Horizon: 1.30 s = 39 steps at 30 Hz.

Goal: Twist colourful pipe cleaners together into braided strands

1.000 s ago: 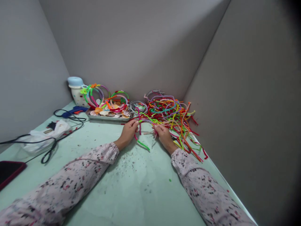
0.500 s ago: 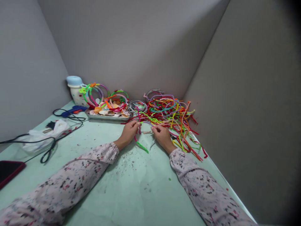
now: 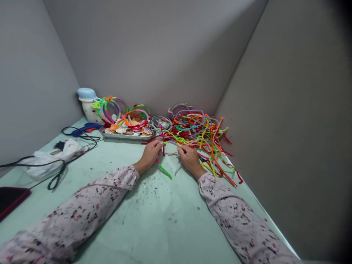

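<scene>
My left hand (image 3: 151, 152) pinches a joined pipe cleaner (image 3: 165, 171) whose pink and green end hangs down towards the table. A magenta pipe cleaner (image 3: 162, 132) stands up crosswise at my left fingertips. Between the hands runs a short arched stretch of yellow-green and lilac. At its other end my right hand (image 3: 189, 157) is closed in a pinch, with a grey tail (image 3: 178, 168) dangling below the fingers. What lies inside each pinch is partly hidden by the fingers. Just beyond the hands lies a tangled pile of coloured pipe cleaners (image 3: 192, 126).
A metal tray (image 3: 129, 137) holds shell-like pieces and wrapped hoops (image 3: 110, 110). Behind it stands a blue-lidded cup (image 3: 89, 104). On the left lie a blue tool (image 3: 85, 129), black cable (image 3: 62, 172), white plastic bag (image 3: 48, 163) and phone (image 3: 12, 201). Yellow-handled scissors (image 3: 209, 168) sit beside my right hand.
My left hand has shifted very slightly left, and the hanging green end has swung a little left with it. My right hand stays almost still.
</scene>
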Motion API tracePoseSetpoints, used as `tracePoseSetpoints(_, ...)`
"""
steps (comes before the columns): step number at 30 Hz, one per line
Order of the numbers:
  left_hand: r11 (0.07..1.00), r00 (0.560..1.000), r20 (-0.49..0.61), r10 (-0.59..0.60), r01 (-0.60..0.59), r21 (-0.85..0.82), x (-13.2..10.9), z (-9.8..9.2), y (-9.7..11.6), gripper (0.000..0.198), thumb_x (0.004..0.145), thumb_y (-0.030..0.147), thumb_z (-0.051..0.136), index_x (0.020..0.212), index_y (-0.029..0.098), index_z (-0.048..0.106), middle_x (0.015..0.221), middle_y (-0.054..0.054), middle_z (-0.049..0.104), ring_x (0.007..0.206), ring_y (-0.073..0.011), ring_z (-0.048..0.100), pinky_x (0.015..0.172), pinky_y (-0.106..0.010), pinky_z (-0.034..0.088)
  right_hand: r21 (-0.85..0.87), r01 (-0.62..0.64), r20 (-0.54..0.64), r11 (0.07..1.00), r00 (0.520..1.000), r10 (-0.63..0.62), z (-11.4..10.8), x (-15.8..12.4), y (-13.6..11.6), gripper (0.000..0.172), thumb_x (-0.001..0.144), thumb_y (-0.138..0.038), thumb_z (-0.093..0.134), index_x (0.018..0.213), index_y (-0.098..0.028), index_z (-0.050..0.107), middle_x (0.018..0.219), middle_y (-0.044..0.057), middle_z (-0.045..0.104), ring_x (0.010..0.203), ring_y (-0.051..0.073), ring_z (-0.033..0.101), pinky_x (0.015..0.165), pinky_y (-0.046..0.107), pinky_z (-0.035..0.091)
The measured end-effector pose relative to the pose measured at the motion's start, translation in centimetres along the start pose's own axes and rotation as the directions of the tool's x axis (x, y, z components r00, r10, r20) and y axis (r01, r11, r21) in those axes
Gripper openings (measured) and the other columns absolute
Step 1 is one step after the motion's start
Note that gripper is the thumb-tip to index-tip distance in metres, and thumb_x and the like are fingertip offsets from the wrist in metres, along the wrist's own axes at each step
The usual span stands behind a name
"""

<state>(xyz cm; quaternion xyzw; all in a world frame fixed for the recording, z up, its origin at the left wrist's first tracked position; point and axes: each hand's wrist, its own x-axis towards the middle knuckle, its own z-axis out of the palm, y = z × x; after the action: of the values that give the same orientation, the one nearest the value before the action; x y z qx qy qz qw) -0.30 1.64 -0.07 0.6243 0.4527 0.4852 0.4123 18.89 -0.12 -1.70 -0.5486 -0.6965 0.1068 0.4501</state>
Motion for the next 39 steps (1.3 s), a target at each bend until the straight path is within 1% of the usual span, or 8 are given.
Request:
tracePoseSetpoints(7,0.99,0.994,-0.023,-0.107,0.105,-0.093,0.12,-0.04,-0.19,0.03,0.082,0.046,0.051,0.071,0.018,0.053,0.049,0.005,0.045,0.04,-0.0081,0.033,0.039,-0.02,0.024,0.203,-0.09,0.041,0.975,0.996,0.083,-0.06,0.03,0.41,0.04,0.091,-0.045,0.043,0.068,-0.019,0.064,0.06,0.0,0.058,0.061,0.016,0.052,0.062,0.027,0.036)
tracePoseSetpoints(14,0.994,0.995,-0.011,-0.095,0.094,-0.061,0.19,-0.1,-0.22,0.028,0.081,0.043,0.052,0.07,0.017,0.055,0.047,0.005,0.045,0.04,-0.0076,0.032,0.041,-0.021,0.023,0.212,-0.072,0.054,0.975,0.997,0.062,-0.04,0.02,0.3,0.035,0.088,-0.042,0.047,0.065,-0.02,0.058,0.055,-0.003,0.051,0.057,0.014,0.047,0.059,0.026,0.034)
tracePoseSetpoints(19,0.993,0.996,-0.051,-0.074,0.069,-0.095,0.22,-0.05,-0.19,0.028,0.082,0.042,0.05,0.07,0.017,0.054,0.048,0.005,0.044,0.043,-0.0088,0.035,0.042,-0.021,0.024,0.383,-0.153,0.093,0.911,0.988,0.127,-0.18,0.06,0.14,0.042,0.09,-0.05,0.044,0.066,-0.02,0.061,0.053,-0.003,0.051,0.054,0.014,0.047,0.06,0.027,0.039)
tracePoseSetpoints(22,0.994,0.994,-0.096,-0.058,0.049,-0.099,0.24,-0.15,-0.28,0.03,0.083,0.043,0.05,0.068,0.018,0.051,0.049,0.005,0.043,0.042,-0.0086,0.034,0.042,-0.021,0.024,0.442,-0.201,0.141,0.874,0.978,0.153,-0.18,0.04,0.19,0.05,0.089,-0.057,0.042,0.058,-0.02,0.056,0.047,-0.003,0.048,0.048,0.012,0.045,0.055,0.026,0.038)
tracePoseSetpoints(25,0.996,0.99,-0.136,-0.035,0.022,-0.092,0.3,-0.31,-0.4,0.032,0.084,0.044,0.049,0.066,0.018,0.048,0.049,0.005,0.042,0.042,-0.0081,0.033,0.043,-0.022,0.024,0.48,-0.244,0.21,0.842,0.964,0.16,-0.08,0.01,0.25,0.051,0.085,-0.06,0.048,0.055,-0.02,0.053,0.046,-0.003,0.048,0.044,0.011,0.044,0.049,0.025,0.036)
tracePoseSetpoints(28,0.996,0.989,-0.148,-0.024,0.011,-0.09,0.32,-0.36,-0.43,0.032,0.085,0.043,0.049,0.065,0.018,0.047,0.05,0.005,0.043,0.043,-0.0079,0.032,0.043,-0.022,0.024,0.487,-0.267,0.242,0.832,0.956,0.165,0.05,0.04,0.35,0.048,0.084,-0.06,0.05,0.057,-0.02,0.052,0.047,-0.003,0.049,0.043,0.011,0.044,0.046,0.025,0.034)
tracePoseSetpoints(34,0.997,0.99,-0.139,-0.032,0.021,-0.078,0.21,-0.24,-0.32,0.034,0.085,0.043,0.048,0.063,0.018,0.046,0.05,0.005,0.042,0.043,-0.0074,0.032,0.044,-0.022,0.024,0.418,-0.212,0.181,0.883,0.972,0.148,0.23,0.25,0.83,0.048,0.086,-0.061,0.045,0.059,-0.022,0.048,0.047,-0.004,0.044,0.046,0.011,0.04,0.047,0.025,0.033)
tracePoseSetpoints(39,0.995,0.99,-0.139,-0.03,0.017,-0.096,0.24,-0.25,-0.29,0.034,0.085,0.045,0.048,0.064,0.018,0.046,0.05,0.005,0.043,0.043,-0.0074,0.032,0.043,-0.022,0.025,0.449,-0.229,0.201,0.864,0.968,0.152,-0.09,0.21,0.16,0.049,0.085,-0.061,0.047,0.057,-0.022,0.048,0.047,-0.004,0.046,0.046,0.012,0.042,0.049,0.026,0.036)
